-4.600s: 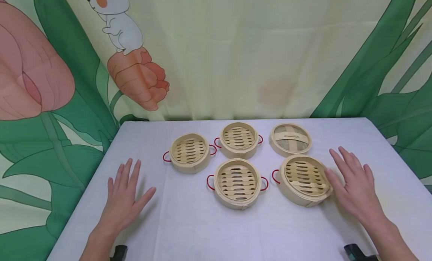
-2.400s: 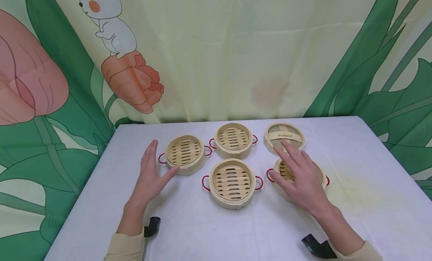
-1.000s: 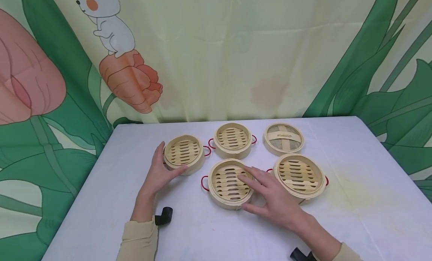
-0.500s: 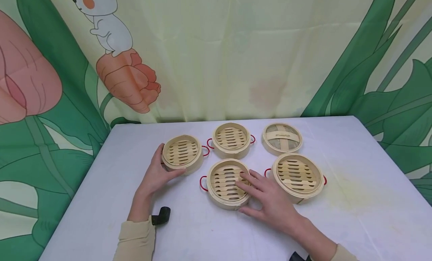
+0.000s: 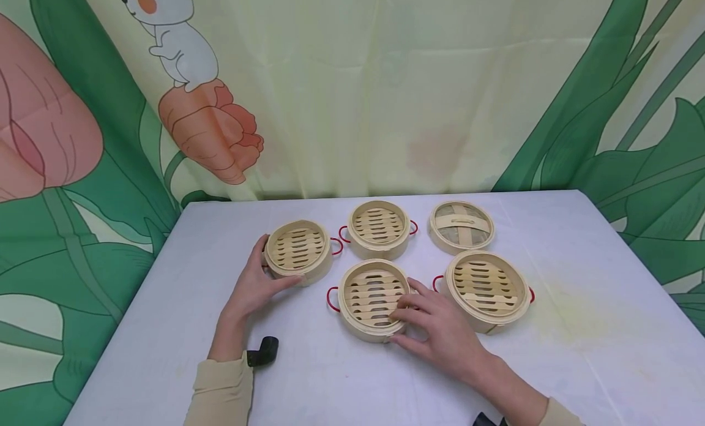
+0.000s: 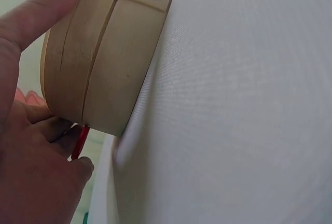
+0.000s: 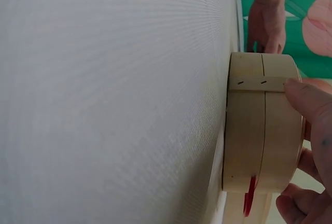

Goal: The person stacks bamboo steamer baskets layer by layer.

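My left hand [image 5: 254, 292] grips the leftmost bamboo steamer basket [image 5: 297, 250], thumb on its front wall and fingers round its left side. In the left wrist view, the fingers lie by a red handle [image 6: 80, 142] below that basket's wall [image 6: 116, 63]. The front middle bamboo steamer basket [image 5: 368, 296] is in the grip of my right hand [image 5: 443, 331], its thumb at the front wall and its fingers bent over the right rim. The right wrist view shows the thumb pressed on the stapled seam of this basket [image 7: 246, 136]. Both baskets have slatted bottoms; the right hand hides one red handle.
On the white-covered table [image 5: 341, 389], a third steamer basket [image 5: 379, 225] stands at the back and another basket [image 5: 487, 286] at the right. A woven bamboo lid [image 5: 461, 225] lies behind the right one. A printed curtain [image 5: 352, 95] hangs beyond the table.
My left hand has come in from the left and taken hold of the leftmost basket. My right hand has moved left across the right basket, and its fingers have bent onto the front middle one.
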`<state>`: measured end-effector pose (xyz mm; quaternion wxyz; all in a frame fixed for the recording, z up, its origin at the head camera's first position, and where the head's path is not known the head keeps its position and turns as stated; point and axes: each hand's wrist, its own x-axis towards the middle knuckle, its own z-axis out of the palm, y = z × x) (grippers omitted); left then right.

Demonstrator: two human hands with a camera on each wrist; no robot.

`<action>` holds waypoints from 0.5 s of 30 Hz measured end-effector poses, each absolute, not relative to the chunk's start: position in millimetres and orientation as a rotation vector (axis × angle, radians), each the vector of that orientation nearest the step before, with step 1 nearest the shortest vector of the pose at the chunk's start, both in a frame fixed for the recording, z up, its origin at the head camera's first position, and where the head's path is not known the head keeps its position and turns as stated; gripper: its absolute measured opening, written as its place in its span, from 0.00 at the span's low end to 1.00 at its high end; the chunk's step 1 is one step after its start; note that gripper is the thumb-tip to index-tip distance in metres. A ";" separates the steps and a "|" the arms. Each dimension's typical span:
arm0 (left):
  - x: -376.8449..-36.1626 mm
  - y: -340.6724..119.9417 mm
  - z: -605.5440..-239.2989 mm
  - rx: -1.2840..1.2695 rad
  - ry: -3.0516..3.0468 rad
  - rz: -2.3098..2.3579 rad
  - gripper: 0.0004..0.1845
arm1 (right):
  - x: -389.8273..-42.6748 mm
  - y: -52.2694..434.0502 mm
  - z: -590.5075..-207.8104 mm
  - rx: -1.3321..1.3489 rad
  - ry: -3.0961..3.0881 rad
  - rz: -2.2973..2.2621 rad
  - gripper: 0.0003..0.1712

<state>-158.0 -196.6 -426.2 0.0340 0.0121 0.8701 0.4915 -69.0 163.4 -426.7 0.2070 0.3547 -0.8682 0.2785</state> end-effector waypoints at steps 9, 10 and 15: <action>-158.3 -198.6 -427.8 0.042 2.684 1.516 0.68 | -72.2 160.0 -424.4 1.016 -2.323 0.871 0.17; -158.5 -198.7 -428.0 0.037 2.684 1.516 0.68 | -73.1 159.8 -423.9 1.021 -2.310 0.885 0.16; -160.0 -198.0 -429.9 0.024 2.678 1.525 0.68 | -75.8 159.7 -420.5 1.021 -2.298 0.957 0.14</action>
